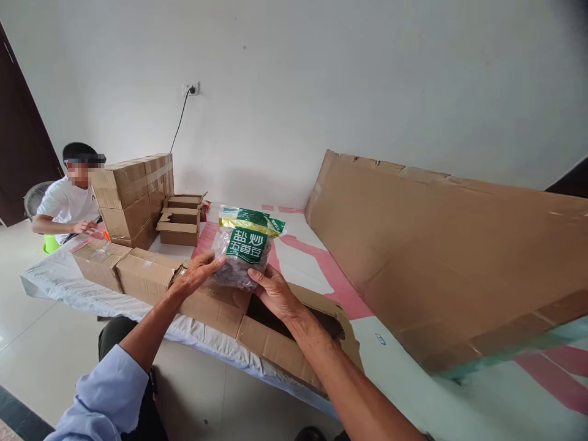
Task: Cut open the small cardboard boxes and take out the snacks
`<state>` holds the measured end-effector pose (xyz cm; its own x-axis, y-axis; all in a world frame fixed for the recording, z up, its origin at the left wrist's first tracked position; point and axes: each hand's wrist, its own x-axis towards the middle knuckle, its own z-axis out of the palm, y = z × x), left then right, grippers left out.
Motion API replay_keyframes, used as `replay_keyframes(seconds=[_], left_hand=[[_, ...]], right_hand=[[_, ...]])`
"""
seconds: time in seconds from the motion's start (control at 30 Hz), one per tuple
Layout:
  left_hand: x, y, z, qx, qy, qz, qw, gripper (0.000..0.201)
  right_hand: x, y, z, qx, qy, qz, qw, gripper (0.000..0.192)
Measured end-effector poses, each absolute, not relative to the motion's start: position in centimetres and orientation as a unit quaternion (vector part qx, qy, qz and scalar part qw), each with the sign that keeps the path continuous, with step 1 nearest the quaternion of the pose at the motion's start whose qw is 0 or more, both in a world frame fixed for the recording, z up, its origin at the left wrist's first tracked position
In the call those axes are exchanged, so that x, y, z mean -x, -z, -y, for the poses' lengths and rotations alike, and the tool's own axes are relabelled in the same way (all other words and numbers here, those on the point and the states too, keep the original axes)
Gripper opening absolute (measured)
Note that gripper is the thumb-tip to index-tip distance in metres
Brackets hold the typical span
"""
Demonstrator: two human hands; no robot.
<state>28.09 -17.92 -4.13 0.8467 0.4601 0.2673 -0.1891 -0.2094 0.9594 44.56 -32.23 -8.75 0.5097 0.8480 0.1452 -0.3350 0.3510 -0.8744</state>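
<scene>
both hands on one bag, open box just below right

left hand (pixel 201 271) has the left edge of a clear plastic bag (pixel 245 260) with its thumb along the side, and the right hand (pixel 274 289) pinches the lower right corner, thumb on the front. so both are closed on the same thing, neither is free.

the bag is up in front of the person, green label facing them, header on top. long axis looks roughly upright, top leaning a bit to the right. the relation that matters imo: the open box (pixel 278 354) lies below and to the right of the bag, its long side running slantwise along the edge of the tabletop (pixel 303 269). the right hand is nearer to that opening, and its forearm crosses right over it.

stuff i can't make out: most of the fingers are behind the bag, so the grip back there is a guess. the box's inside is dark and partly behind the forearm, no idea what's in it. the bag and hands cover part of the closed boxes (pixel 146 272) to the left. the big cardboard piece (pixel 441 263) goes blurry at its lower right edge and runs out of view.
</scene>
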Motion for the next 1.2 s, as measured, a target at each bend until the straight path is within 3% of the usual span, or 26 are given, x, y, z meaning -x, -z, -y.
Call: replay_keyframes(seconds=[0.5, 1.2], left_hand=[[-30.0, 7.1, 16.9, -0.615, -0.28, -0.087, 0.732, 0.063], [-30.7, 8.1, 16.7, -0.59, -0.33, -0.109, 0.729, 0.058]], right_hand=[[-45.0, 9.5, 31.2, 0.442, -0.394, 0.324, 0.738, 0.048], [-45.3, 10.2, 31.0, 0.466, -0.396, 0.324, 0.722, 0.056]])
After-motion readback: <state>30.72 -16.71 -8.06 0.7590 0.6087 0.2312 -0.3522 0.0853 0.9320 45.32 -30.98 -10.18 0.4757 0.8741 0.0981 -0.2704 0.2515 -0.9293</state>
